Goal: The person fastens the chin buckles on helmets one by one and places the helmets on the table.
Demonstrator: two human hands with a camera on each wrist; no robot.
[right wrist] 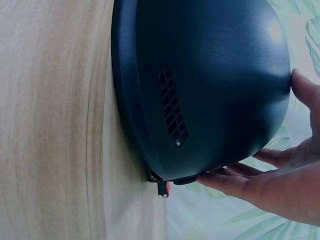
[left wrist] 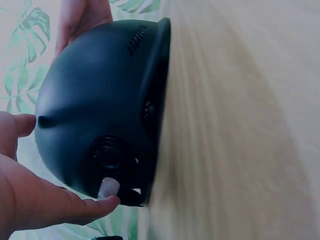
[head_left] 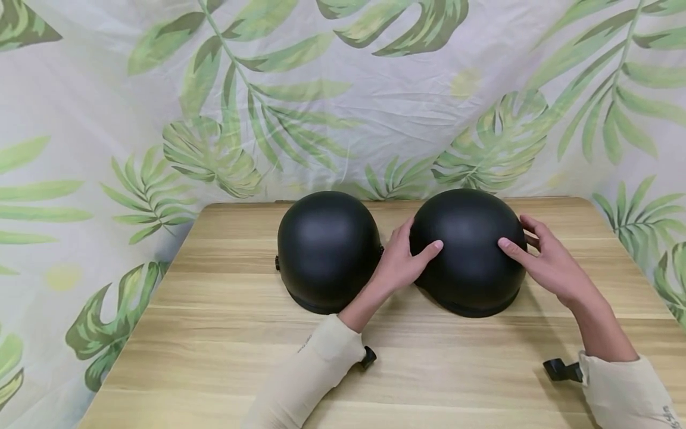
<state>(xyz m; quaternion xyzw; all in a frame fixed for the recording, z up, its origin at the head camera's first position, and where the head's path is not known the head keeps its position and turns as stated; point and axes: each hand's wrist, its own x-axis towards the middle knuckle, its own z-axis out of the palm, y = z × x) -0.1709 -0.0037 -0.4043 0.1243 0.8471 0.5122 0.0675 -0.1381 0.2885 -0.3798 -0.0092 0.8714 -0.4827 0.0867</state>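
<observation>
On the wooden table stand two black helmets, domes up. My left hand (head_left: 402, 257) holds the left side of the right-hand helmet (head_left: 466, 262), thumb on its shell. Across from it, my right hand (head_left: 548, 262) holds the other side, thumb on the dome and fingers round the flank. In the left wrist view a fingertip lies close to a round side knob (left wrist: 108, 156). The right wrist view shows a slatted vent (right wrist: 173, 110) and a small black and red buckle (right wrist: 164, 188) below the rim. The left-hand helmet (head_left: 324, 250) stands just left of my left hand.
The wooden table (head_left: 214, 345) reaches back to a leaf-patterned cloth (head_left: 300, 71) hanging behind it. A black wrist mount (head_left: 561, 370) sticks out from the right sleeve, another mount (head_left: 367, 358) from the left sleeve.
</observation>
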